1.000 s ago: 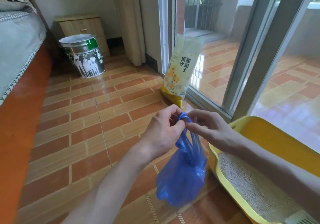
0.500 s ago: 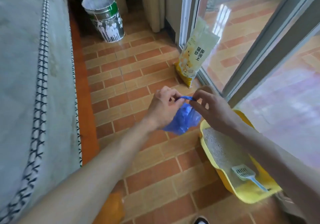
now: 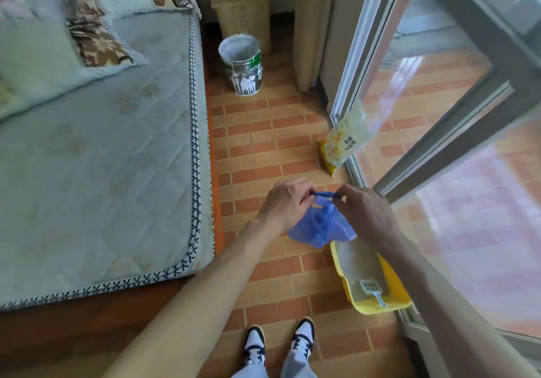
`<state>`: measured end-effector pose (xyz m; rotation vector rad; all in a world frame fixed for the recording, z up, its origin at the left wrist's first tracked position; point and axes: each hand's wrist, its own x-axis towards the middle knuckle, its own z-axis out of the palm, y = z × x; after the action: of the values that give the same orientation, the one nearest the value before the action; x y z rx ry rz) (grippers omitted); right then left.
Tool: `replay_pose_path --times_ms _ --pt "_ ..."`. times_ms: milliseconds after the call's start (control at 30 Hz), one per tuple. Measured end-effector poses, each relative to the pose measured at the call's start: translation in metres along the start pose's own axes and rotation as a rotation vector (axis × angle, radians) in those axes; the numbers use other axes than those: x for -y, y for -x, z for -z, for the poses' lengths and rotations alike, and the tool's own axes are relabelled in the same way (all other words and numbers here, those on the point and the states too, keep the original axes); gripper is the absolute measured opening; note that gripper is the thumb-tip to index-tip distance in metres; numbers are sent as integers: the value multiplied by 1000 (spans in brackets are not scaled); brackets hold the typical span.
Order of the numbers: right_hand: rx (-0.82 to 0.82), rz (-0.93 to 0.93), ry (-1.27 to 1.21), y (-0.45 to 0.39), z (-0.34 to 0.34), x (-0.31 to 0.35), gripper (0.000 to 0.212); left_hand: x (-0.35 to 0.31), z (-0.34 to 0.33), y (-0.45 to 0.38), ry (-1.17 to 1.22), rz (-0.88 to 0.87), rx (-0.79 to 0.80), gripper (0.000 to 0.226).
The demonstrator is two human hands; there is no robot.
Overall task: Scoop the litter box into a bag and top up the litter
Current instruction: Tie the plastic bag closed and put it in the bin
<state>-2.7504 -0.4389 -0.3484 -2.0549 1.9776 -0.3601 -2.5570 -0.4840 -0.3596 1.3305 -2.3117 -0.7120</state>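
Note:
A small blue plastic bag (image 3: 319, 227) hangs in front of me above the floor. My left hand (image 3: 285, 203) and my right hand (image 3: 364, 210) each pinch one end of its twisted handles, which stretch level between them. Below to the right, a yellow litter box (image 3: 393, 284) holds grey litter, with a pale blue scoop (image 3: 372, 288) lying at its near end. A yellow and white bag of cat litter (image 3: 344, 143) leans against the sliding door frame further ahead.
A bed with a grey mattress (image 3: 102, 158) fills the left side. A lined metal bin (image 3: 243, 66) stands by a wooden nightstand (image 3: 240, 9) at the far end. Glass sliding doors (image 3: 453, 114) run along the right. My two shoes (image 3: 278, 341) stand on the brick-patterned floor.
The view has risen and tilted down, so bed, shoes and whole litter box show. The bag hangs higher off the floor. Both hands keep pulling the handles apart sideways.

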Motion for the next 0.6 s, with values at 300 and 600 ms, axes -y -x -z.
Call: replay_pose_path --times_ms 300,600 --pt "20 113 -83 36 40 47 9 -33 42 61 46 167 -102 4" --pt "12 129 -233 5 48 71 10 -26 77 53 88 208 -242 3"
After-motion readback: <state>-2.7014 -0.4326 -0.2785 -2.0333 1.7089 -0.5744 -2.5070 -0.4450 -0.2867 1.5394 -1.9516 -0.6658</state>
